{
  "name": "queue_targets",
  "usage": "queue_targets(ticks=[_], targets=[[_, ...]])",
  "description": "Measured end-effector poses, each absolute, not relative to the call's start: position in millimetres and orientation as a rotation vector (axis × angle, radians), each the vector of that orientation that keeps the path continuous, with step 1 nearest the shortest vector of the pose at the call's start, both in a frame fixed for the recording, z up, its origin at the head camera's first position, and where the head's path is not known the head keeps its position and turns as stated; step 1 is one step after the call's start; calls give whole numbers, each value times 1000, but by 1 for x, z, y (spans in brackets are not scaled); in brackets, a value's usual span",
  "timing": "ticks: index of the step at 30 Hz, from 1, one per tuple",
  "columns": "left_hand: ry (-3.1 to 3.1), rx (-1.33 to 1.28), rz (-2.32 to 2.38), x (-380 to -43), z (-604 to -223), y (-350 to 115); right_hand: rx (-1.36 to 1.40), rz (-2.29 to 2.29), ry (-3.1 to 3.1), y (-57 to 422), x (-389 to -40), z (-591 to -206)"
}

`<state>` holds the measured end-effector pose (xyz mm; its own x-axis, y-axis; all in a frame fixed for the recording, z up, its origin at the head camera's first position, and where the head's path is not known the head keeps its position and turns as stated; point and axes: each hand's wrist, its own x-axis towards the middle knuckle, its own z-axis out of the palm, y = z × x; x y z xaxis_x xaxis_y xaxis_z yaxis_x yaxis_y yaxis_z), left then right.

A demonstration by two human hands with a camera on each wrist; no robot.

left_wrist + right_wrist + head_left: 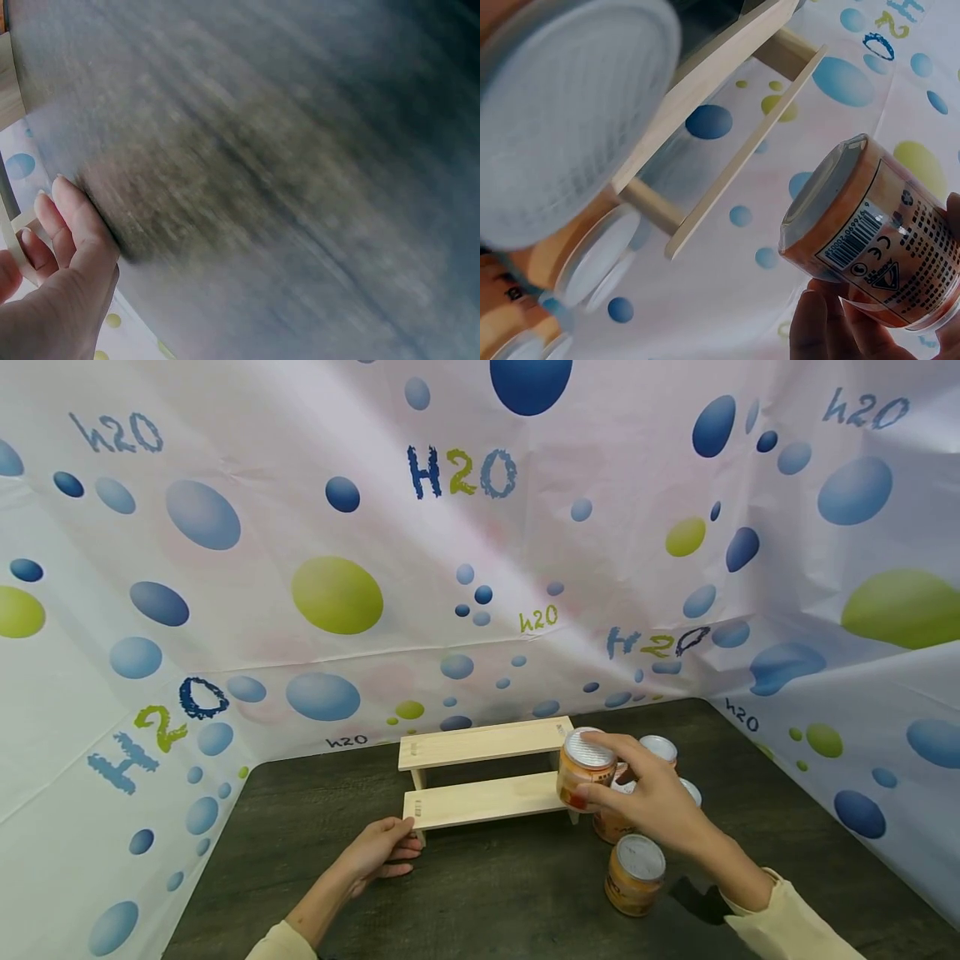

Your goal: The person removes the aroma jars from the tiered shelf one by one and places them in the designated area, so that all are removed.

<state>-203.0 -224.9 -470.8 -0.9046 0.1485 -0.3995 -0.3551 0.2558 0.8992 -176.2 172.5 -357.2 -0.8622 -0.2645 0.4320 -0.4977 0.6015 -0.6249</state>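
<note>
My right hand grips an orange-labelled can with a silvery lid, thumb on one side and fingers on the other. The can is held at the right end of the two-step wooden shelf; in the right wrist view the held can shows a barcode and printed label. At the shelf's front left corner, my left hand holds the lower step's end between thumb and fingers. In the left wrist view the fingers of the left hand curl beside the shelf's pale leg.
Another can stands alone on the dark table in front of the right forearm. Several more cans, one with a pale lid, cluster right of the shelf, partly behind my right hand. A patterned sheet rises behind and beside the table.
</note>
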Motion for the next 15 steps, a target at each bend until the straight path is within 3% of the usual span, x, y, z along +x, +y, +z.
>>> queue_targets(ticks=[15], targets=[[2123,-171,1694,-203,-470,-226,502,1011,-2494,227,-148,-359]])
